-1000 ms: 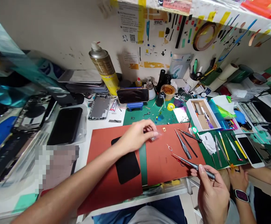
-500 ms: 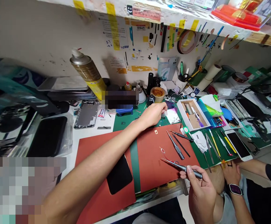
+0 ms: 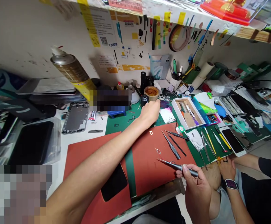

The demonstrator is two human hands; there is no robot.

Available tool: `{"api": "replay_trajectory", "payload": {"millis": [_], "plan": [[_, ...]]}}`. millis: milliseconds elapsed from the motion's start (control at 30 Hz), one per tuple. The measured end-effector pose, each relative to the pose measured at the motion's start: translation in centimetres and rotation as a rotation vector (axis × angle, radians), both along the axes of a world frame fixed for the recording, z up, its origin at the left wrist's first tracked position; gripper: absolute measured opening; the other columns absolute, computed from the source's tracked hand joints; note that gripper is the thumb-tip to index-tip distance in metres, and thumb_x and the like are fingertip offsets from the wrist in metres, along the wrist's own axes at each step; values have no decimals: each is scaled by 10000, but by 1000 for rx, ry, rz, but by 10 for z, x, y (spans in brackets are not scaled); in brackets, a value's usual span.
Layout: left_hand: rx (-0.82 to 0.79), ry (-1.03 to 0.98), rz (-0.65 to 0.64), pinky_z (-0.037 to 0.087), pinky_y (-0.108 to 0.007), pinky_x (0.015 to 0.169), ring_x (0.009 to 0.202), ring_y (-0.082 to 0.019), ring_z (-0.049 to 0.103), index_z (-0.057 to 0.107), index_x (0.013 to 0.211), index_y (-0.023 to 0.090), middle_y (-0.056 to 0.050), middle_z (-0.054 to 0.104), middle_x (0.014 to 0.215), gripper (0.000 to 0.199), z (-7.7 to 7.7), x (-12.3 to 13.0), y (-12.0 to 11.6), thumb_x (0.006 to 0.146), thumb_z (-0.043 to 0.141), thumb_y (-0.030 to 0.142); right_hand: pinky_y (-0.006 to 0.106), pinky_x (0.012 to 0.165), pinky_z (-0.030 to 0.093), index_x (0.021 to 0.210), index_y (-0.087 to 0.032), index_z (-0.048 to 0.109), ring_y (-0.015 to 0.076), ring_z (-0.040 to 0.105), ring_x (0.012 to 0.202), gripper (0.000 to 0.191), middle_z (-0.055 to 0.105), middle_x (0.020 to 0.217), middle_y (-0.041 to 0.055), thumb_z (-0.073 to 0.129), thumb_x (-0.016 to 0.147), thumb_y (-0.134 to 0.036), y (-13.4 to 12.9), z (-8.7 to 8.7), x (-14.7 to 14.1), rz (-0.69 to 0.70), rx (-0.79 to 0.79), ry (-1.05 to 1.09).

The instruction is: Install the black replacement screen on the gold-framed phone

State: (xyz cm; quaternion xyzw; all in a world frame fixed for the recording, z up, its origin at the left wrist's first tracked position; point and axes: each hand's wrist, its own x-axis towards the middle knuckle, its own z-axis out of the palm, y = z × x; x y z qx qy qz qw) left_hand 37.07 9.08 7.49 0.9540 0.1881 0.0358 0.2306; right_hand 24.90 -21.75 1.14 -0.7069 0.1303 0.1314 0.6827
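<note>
My left hand [image 3: 150, 112] reaches to the back of the green mat [image 3: 123, 121], beside a small dark bottle [image 3: 144, 100] and a white-and-purple square sheet [image 3: 167, 115]. Its fingers are closed and mostly turned away, so whatever they pinch is hidden. In my right hand [image 3: 196, 189], low at the front, is a slim grey-handled pointed tool [image 3: 172, 165] held between thumb and fingers. The tip hovers over or touches the red-brown pad [image 3: 147, 168], close to a small wire loop [image 3: 158, 151]. A similar grey tool [image 3: 171, 145] and a small pale square frame [image 3: 151, 132] lie farther back.
A black phone [image 3: 114, 183] lies under my left forearm. Tweezers [image 3: 204, 146], a white phone [image 3: 232, 141] and an open tray [image 3: 189, 113] are on the right. A spray can [image 3: 71, 70] stands at back left. Another person's hand [image 3: 226, 168] rests at the right edge.
The view has shifted slightly, moving the scene leftward. My left wrist has turned so its fingertips are now hidden. My right hand keeps hold of the pointed tool in nearly the same place.
</note>
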Motion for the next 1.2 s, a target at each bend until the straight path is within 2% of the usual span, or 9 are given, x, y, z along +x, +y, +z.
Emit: {"api": "replay_trajectory", "payload": {"millis": [133,233,333,433,500,633,900,1067,1200], "plan": [[23,-63,-11,605,-494,1011,1168,-285,727,666,1360,155,-154,702,1346,304,1,-3,-5,1067,593,192,349,749,666,1074,-183,715,249,825,741,557,832,807,71,972,778,-578,0,1,1,17,12,-34],[3,-137,-83,568,-456,1016,1203,-298,717,657,1394,170,-184,671,1412,446,10,-19,-4,1024,447,38,332,766,655,1103,-184,709,238,833,784,497,844,848,77,939,846,-541,1,4,1,53,18,-64],[-53,-168,-210,542,-405,1013,1192,-276,710,701,1319,199,-140,721,1325,350,20,-56,0,1057,487,112,326,765,650,1111,-182,704,225,831,774,485,845,845,71,930,861,-532,5,6,4,65,28,-87],[-131,-117,-342,532,-358,952,1053,-242,734,766,1133,215,-77,780,1121,182,22,-108,3,1074,595,231,337,772,648,1087,-182,703,221,827,739,472,838,815,57,931,860,-528,14,9,7,76,22,-107],[-247,-37,-431,522,-333,916,1014,-224,738,778,1109,228,-57,784,1089,158,17,-141,4,1073,631,273,348,773,649,1070,-181,705,225,825,726,464,834,802,56,926,864,-533,21,11,8,101,9,-112],[-354,56,-400,510,-328,896,1049,-242,734,774,1179,236,-64,780,1162,175,-3,-178,-1,1017,736,292,379,770,661,1063,-174,714,241,824,711,488,820,781,51,939,841,-546,34,14,8,139,7,-139],[-433,36,-310,474,-287,791,888,-192,708,746,1025,228,-24,783,991,59,-23,-183,-15,1012,740,286,358,772,646,1083,-186,704,233,824,702,468,822,778,45,941,853,-518,44,16,2,146,54,-133],[-460,25,-297,445,-289,747,821,-186,687,746,911,239,-18,772,899,182,-29,-184,-9,1050,654,310,350,792,640,1079,-188,720,232,825,735,463,820,773,40,941,852,-525,44,12,3,153,21,-112],[-484,-5,-262,478,-311,821,895,-211,717,774,915,247,-39,799,950,235,-32,-184,-2,1061,626,354,348,792,638,1079,-187,714,234,828,759,453,829,794,52,937,862,-517,44,9,5,153,13,-110]]}}
